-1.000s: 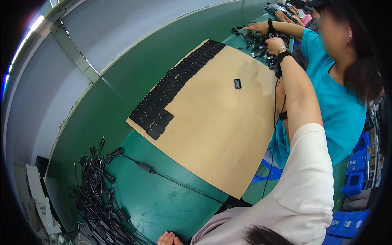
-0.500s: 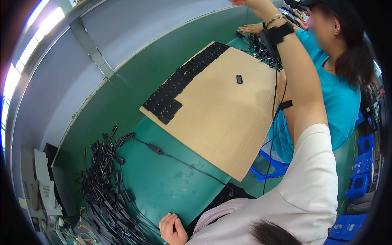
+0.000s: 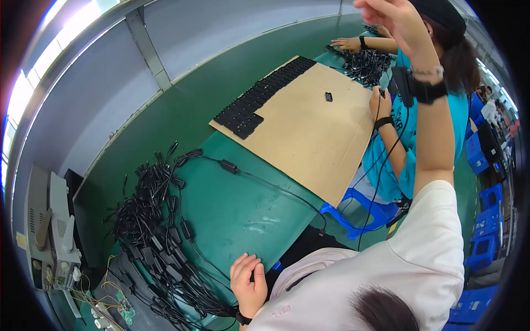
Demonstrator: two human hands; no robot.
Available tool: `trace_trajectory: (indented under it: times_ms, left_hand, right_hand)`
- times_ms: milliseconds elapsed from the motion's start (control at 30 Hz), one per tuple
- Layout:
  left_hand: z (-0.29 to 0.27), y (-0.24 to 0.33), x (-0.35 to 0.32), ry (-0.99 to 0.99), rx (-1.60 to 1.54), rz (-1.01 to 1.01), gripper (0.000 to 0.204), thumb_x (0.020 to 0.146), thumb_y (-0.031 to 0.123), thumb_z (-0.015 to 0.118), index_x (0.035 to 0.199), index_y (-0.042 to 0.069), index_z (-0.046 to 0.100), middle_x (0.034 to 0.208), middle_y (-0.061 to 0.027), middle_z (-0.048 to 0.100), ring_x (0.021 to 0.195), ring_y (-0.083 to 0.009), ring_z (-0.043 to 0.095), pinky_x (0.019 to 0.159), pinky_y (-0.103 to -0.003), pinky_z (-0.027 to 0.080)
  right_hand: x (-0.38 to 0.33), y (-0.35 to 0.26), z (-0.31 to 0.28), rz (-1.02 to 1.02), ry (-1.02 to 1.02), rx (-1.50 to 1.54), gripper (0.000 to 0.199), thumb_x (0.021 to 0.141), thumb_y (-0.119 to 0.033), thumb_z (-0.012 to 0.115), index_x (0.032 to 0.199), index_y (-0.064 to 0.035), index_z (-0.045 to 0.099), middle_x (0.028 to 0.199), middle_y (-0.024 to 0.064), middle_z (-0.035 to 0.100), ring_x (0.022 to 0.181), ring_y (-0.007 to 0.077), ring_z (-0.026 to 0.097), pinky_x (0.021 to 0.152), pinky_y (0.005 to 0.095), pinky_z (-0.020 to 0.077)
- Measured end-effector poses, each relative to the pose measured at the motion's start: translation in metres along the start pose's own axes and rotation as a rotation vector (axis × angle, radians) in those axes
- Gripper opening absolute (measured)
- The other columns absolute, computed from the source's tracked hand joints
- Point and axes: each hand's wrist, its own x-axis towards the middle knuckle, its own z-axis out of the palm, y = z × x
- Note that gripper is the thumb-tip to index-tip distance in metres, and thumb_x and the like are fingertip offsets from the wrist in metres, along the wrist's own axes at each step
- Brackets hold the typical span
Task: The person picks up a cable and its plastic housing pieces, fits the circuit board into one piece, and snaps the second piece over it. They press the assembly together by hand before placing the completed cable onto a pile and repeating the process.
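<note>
Right hand (image 3: pixel 399 26) raised, left hand (image 3: pixel 249 284) low beside the black cables (image 3: pixel 160 240); nothing seen in either.
I log the right hand aloft at the upper border, fingers half spread and slightly bent. I read the left hand as loosely curled, thumb apart, at the near edge of the green table (image 3: pixel 218 212); the black cables lie heaped just left of it. Farther off, 1 cardboard sheet (image 3: pixel 309 135) bears close-set rows of flat black pieces (image 3: pixel 265 91) along its left side, 1 small black piece (image 3: pixel 329 96) well apart from them.
</note>
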Motion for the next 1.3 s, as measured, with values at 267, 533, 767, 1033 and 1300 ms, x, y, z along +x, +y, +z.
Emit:
trace_trajectory:
  times_ms: [267,533,767,1033,1300]
  left_hand:
    - [-0.012,-0.010,-0.001,0.054,-0.337,-0.105,0.009,0.077,0.006,0.058,0.081,-0.002,0.061,0.086,-0.0116,0.063,0.089,-0.0262,0.057,0.083,-0.035,0.042]
    - [-0.021,-0.007,0.010,0.026,-0.538,-0.260,0.015,0.085,0.015,0.057,0.090,0.002,0.064,0.098,-0.0120,0.061,0.087,-0.0231,0.056,0.076,-0.035,0.044]
    - [-0.025,-0.008,0.012,0.027,-0.566,-0.314,0.015,0.085,0.013,0.056,0.090,0.001,0.063,0.097,-0.0127,0.060,0.088,-0.0240,0.056,0.078,-0.035,0.043]
    - [-0.025,-0.008,0.018,0.013,-0.567,-0.293,0.014,0.085,0.011,0.055,0.089,-0.001,0.062,0.093,-0.0128,0.060,0.089,-0.0251,0.056,0.079,-0.035,0.043]
    - [-0.024,-0.010,0.017,0.026,-0.592,-0.292,0.014,0.085,0.010,0.055,0.088,-0.003,0.061,0.092,-0.0129,0.060,0.089,-0.0259,0.056,0.080,-0.036,0.043]
  right_hand:
    - [-0.134,0.048,0.025,0.101,-0.296,0.027,0.014,0.081,-0.013,0.058,0.083,0.0006,0.058,0.075,0.0147,0.062,0.061,0.0170,0.057,0.055,0.0272,0.0468]
    - [-0.156,0.087,0.038,0.318,-0.366,0.149,0.013,0.082,0.000,0.051,0.091,0.0036,0.060,0.081,0.0146,0.063,0.069,0.0161,0.060,0.063,0.0256,0.0480]
    - [-0.150,0.116,0.058,0.562,-0.498,0.130,0.016,0.084,0.000,0.050,0.095,0.0044,0.060,0.086,0.0141,0.063,0.078,0.0184,0.061,0.070,0.0266,0.0487]
    - [-0.141,0.134,0.065,0.550,-0.574,0.146,0.017,0.086,-0.002,0.050,0.098,0.0035,0.060,0.090,0.0120,0.063,0.082,0.0164,0.060,0.073,0.0252,0.0476]
    - [-0.145,0.137,0.067,0.633,-0.509,0.143,0.018,0.087,-0.004,0.051,0.100,0.0032,0.059,0.088,0.0111,0.063,0.081,0.0157,0.060,0.073,0.0251,0.0472]
